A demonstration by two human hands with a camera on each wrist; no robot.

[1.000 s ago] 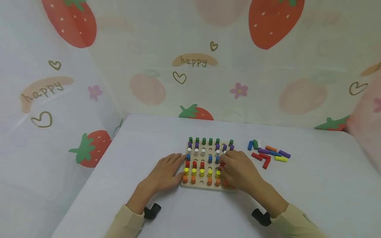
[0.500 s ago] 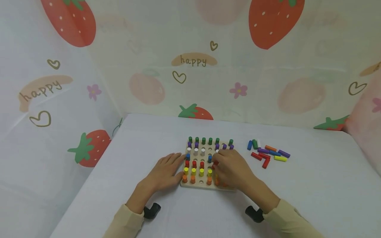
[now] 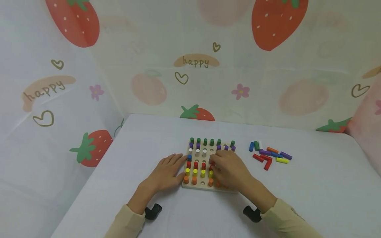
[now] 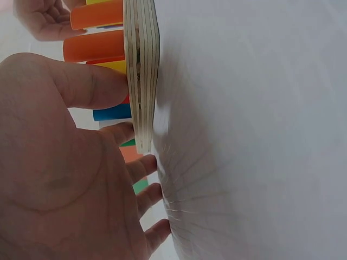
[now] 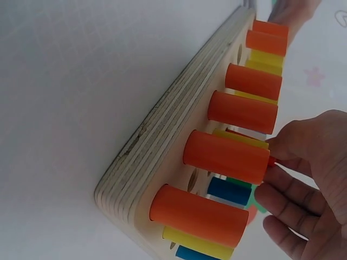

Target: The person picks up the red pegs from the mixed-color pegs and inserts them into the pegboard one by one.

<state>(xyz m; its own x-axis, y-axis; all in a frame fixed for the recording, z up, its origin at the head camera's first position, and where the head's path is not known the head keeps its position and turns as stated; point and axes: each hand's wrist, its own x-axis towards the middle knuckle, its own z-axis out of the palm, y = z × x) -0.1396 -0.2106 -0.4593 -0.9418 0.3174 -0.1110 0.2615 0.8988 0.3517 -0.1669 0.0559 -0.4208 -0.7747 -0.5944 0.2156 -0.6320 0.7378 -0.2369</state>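
A wooden pegboard [image 3: 196, 186] stands on the white table, with upright pegs in rows of green, purple, white, blue, red, yellow and orange. My left hand [image 3: 166, 173] lies beside its left side, fingers spread. In the left wrist view, the thumb [image 4: 97, 85] touches the board's edge. My right hand [image 3: 232, 168] is over the right half of the board and pinches a red peg [image 5: 272, 161] between thumb and fingers, near the red row. This hand hides several pegs and holes beneath it. A bare hole [image 3: 202, 183] shows in the orange row.
Loose pegs in several colours lie right of the board, among them a yellow peg [image 3: 282, 160], a white peg [image 3: 260, 144] and a purple peg [image 3: 286, 155]. A strawberry-printed curtain [image 3: 196, 89] hangs behind the table [image 3: 312, 185].
My right hand has moved left across the board with the red peg, uncovering pegs on the right side. The left hand stays at the board's left edge.
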